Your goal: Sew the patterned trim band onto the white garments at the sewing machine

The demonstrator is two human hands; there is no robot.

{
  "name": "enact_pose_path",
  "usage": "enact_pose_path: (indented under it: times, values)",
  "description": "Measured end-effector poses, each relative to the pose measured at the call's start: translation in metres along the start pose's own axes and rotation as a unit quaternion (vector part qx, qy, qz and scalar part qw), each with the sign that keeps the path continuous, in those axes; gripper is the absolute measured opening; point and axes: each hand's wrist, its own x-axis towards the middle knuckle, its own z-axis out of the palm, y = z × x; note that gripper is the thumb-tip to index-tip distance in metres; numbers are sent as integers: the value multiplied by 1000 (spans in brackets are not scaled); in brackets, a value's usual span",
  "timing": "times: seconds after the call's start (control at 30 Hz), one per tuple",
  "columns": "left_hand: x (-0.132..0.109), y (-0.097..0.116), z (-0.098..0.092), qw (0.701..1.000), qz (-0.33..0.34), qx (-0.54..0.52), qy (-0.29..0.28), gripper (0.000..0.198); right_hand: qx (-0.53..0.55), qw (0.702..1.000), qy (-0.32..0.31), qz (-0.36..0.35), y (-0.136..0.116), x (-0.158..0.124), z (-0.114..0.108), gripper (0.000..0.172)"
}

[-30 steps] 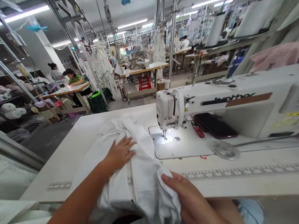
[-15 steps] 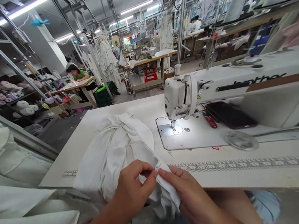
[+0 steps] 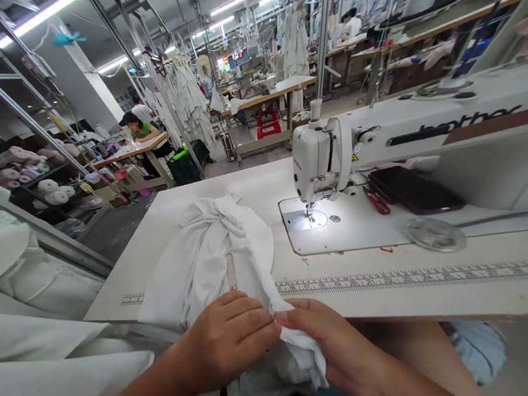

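I am watching two hands working at the near edge of the table (image 3: 400, 302). The left hand (image 3: 227, 339) and the right hand (image 3: 333, 350) are meeting on the white cloth (image 3: 213, 254), with fingers curling shut and pinching its edge (the thumbs are hiding in the folds). The cloth is lying bunched up, just left of the sewing machine (image 3: 429, 141). I think this is the lining-up step. The next move is calling for a tight pinch and a flat slide toward the needle (image 3: 310, 208).

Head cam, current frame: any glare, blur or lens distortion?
Head view: lamp glare blows out the needle plate; wide-angle bends the sewing machine and table; left hand, right hand and white fabric sharp; ceiling tubes clipped.
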Motion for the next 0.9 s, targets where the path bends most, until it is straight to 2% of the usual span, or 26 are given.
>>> enact_pose_path:
  times: [0.1, 0.17, 0.23, 0.3, 0.37, 0.43, 0.5, 0.57, 0.7, 0.73, 0.77, 0.83, 0.9]
  values:
    - [0, 1, 1, 996, -46, -74, 7, 13, -55, 998, -4, 1, 0, -1, -3, 37]
    - [4, 3, 0, 983, -115, -146, 8, 10, -157, 987, 0, -32, -3, -2, -6, 41]
    - [11, 5, -5, 954, -214, -211, -15, 6, -254, 964, -8, -72, -6, -4, -7, 42]
    - [18, 6, -10, 904, -332, -261, -67, 5, -331, 937, -26, -110, -10, -7, -8, 41]
    - [24, 6, -15, 836, -441, -303, -123, 7, -390, 910, -48, -132, -14, -10, -8, 40]
    - [28, 5, -18, 778, -505, -341, -153, 9, -426, 892, -73, -135, -18, -13, -7, 37]
    - [30, 2, -18, 743, -529, -375, -166, 11, -438, 885, -98, -123, -21, -15, -7, 33]
    - [30, -1, -17, 724, -532, -404, -169, 11, -428, 890, -117, -105, -24, -16, -8, 30]
    - [31, -6, -16, 674, -522, -494, -173, 7, -408, 901, -114, -93, -28, -15, -12, 26]
    - [32, -7, -17, 676, -518, -495, -170, 6, -405, 903, -109, -93, -29, -14, -14, 26]
    - [33, -7, -17, 695, -514, -477, -160, 5, -402, 905, -104, -92, -29, -14, -15, 26]
    - [38, -6, -17, 772, -489, -390, -111, 6, -395, 909, -99, -93, -30, -13, -16, 28]
    - [45, -6, -14, 855, -412, -313, -37, 10, -392, 910, -89, -103, -30, -13, -15, 29]
